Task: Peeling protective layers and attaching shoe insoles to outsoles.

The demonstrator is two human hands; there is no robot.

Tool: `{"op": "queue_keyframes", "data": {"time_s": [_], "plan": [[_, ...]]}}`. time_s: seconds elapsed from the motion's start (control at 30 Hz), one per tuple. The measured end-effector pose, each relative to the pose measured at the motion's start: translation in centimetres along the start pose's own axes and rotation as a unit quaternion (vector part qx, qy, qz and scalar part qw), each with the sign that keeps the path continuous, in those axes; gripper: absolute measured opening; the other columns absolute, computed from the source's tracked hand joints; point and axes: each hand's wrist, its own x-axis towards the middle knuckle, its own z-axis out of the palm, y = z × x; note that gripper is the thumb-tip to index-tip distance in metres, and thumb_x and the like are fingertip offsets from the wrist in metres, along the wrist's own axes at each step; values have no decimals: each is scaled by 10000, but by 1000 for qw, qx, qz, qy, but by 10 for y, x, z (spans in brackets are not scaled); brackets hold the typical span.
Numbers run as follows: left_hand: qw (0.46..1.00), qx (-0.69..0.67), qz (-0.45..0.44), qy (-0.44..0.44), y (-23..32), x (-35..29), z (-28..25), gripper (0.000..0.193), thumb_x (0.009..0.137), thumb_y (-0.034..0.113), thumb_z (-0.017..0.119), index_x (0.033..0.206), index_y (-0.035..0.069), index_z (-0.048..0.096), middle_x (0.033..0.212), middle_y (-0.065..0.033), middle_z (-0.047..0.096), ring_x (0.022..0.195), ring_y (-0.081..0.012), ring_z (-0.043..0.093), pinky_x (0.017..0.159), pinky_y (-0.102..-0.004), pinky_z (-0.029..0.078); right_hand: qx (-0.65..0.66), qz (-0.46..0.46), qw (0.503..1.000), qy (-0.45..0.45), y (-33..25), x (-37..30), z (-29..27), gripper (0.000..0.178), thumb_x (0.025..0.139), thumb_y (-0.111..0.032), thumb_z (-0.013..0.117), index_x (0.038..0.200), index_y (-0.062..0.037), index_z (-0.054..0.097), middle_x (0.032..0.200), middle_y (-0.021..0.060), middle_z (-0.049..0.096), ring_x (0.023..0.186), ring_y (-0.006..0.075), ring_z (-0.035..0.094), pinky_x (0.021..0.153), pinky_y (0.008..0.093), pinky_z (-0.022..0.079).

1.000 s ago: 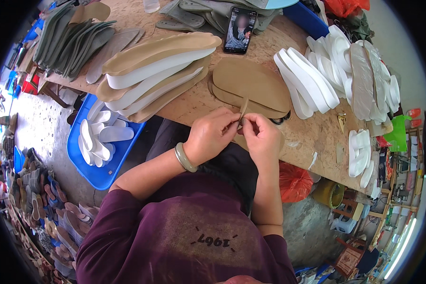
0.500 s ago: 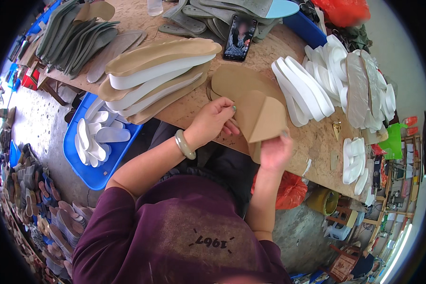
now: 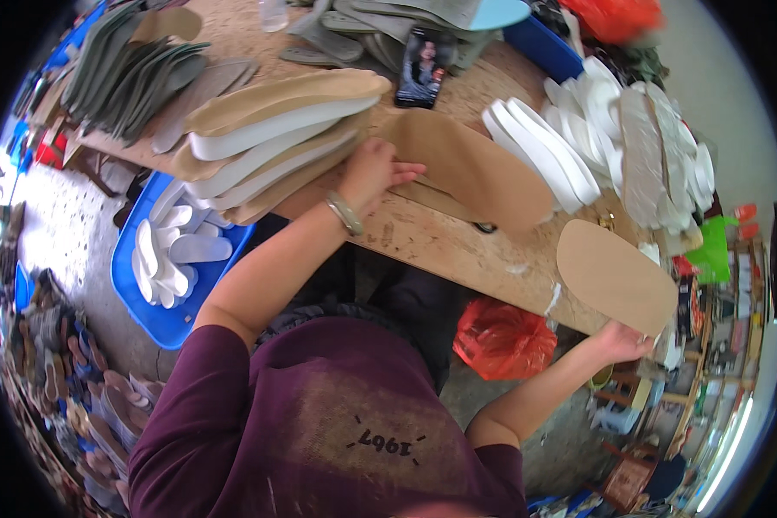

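My right hand (image 3: 623, 343) is out past the table's right edge, closed on the lower end of a flat tan piece with rounded ends (image 3: 617, 274). On the table, in front of me, lies a long tan insole-shaped sheet (image 3: 475, 168), with the edge of another showing beneath it. My left hand (image 3: 375, 175) is at the near left edge of this sheet, its fingers stretched out over it. Whether the thumb grips anything is hidden. Just left of that hand stands a stack of white soles and tan insole sheets (image 3: 276, 129).
White soles (image 3: 544, 155) and plastic-wrapped pieces (image 3: 647, 160) crowd the table's right side. Grey sole pieces (image 3: 129, 78) are heaped at the back left. A phone (image 3: 423, 69) leans at the back. A blue tub of white soles (image 3: 151, 319) and a red bag (image 3: 505, 341) sit below the table.
Both hands were together on a folded tan piece over the table. My right hand has swung far right with a tan piece; my left hand has shifted left and away from me.
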Motion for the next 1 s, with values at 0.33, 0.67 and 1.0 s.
{"op": "queue_keyframes", "data": {"time_s": [0.33, 0.67, 1.0], "plan": [[968, 171, 177, 51, -1, -44, -18, 367, 988, 168, 525, 1284, -33, 440, 1233, -162, 532, 981, -244, 656, 818, -313, 540, -303, 179, 922, -162, 119, -76, 27, 312, 735, 4, 537, 1022, -61, 642, 1188, 69, 592, 1050, 202, 588, 884, 323, 519], [667, 592, 395, -222, -14, -127, 20, 403, 906, 205, 643, 1245, -3, 576, 1342, -206, 537, 1256, -378, 502, 1074, -484, 376, -540, 75, 790, -282, 155, -109, 52, 189, 920, -149, 644, 1080, -48, 652, 1156, 95, 643, 1073, 215, 612, 975, 340, 456], [533, 724, 353, -260, -16, -117, -23, 406, 827, 148, 707, 1212, 50, 621, 1340, -116, 569, 1307, -314, 488, 1117, -508, 333, -989, -45, 118, 83, -51, 109, -157, 799, 780, -333, 768, 1461, -132, 402, 1431, 221, 465, 1366, 443, 371, 1099, 477, 373]]}}
